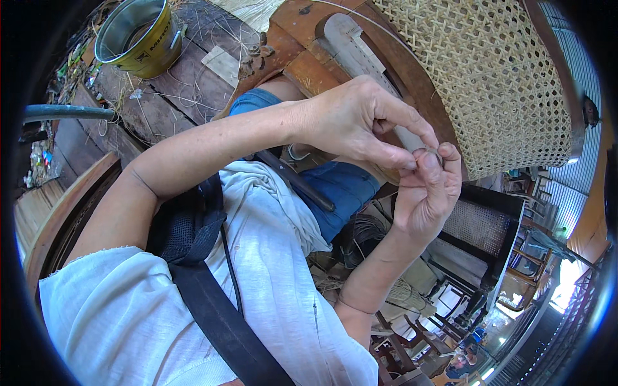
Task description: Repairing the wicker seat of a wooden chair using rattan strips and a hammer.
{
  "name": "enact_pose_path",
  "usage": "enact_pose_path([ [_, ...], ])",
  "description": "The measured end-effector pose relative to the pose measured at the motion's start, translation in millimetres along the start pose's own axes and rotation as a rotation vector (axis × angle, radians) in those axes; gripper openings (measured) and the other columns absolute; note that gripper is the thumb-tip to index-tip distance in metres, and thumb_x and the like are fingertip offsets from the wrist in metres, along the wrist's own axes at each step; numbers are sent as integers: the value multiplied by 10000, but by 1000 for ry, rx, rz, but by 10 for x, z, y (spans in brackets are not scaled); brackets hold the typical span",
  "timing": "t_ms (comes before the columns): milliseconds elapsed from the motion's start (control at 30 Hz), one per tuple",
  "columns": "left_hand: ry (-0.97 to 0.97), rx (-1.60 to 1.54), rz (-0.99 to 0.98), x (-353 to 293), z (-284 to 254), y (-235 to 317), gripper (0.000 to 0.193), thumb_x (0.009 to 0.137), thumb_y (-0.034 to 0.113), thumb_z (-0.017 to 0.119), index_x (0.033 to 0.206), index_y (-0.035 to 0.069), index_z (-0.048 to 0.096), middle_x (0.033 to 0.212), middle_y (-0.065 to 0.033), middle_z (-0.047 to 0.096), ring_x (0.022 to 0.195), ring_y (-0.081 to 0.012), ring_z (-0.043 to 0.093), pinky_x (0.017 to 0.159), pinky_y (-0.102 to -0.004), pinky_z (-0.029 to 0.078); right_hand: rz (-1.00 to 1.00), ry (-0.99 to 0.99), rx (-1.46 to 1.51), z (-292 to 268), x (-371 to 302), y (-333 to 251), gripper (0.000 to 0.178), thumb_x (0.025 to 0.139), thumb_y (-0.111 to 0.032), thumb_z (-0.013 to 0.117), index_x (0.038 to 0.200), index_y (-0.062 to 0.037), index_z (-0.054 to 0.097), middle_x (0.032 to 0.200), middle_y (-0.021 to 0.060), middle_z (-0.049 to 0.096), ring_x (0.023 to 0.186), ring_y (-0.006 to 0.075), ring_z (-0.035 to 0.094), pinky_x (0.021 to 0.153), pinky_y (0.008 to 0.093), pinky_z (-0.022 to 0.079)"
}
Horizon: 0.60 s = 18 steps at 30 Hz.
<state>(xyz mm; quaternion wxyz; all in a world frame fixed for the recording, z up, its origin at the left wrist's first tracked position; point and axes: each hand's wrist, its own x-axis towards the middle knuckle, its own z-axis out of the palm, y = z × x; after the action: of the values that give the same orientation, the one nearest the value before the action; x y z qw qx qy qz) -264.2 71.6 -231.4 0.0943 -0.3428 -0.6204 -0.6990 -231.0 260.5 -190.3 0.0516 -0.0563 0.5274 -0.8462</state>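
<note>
My left hand (360,122) reaches in from the left, thumb and forefinger pinched together. My right hand (428,190) comes up from below, its thumb and fingers closed against the left fingertips. Something small and dark shows between the fingertips, too hidden to name. Just beyond my hands is a brown wooden furniture frame (309,67) with a woven cane panel (489,83). A thin pale strand (376,26) runs along the panel's edge. Under my left hand lies a long grey piece (344,38) with a rounded end, bearing a pale strip with small dark marks.
A dark rod-like handle (296,180) lies across my lap. A yellow metal bucket (145,55) stands on the planks at upper left, near a blue hose (67,112). Loose fibres (405,293) hang at lower right, before a black-framed cane panel (473,225) and stacked chairs.
</note>
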Motion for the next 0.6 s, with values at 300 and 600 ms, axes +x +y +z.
enact_pose_path([
  [300, -23, 61, -51, 37, -91, 6, 191, 833, 80, 762, 1014, 32, 728, 716, -14, 667, 559, 1, 465, 469, -187, 353, -166, -25, -254, 25, 39, 66, 197, 916, 40, 606, 1113, 43, 609, 1014, 144, 684, 922, 181, 680, 846, 336, 580],
  [600, 42, 216, 86, 97, -173, -107, 152, 855, 66, 732, 999, 16, 725, 742, -98, 691, 620, -117, 648, 554, -250, 502, -286, -10, -823, 61, 209, 99, 127, 956, -13, 606, 1059, 60, 615, 951, 81, 662, 812, 120, 657, 757, 256, 561],
])
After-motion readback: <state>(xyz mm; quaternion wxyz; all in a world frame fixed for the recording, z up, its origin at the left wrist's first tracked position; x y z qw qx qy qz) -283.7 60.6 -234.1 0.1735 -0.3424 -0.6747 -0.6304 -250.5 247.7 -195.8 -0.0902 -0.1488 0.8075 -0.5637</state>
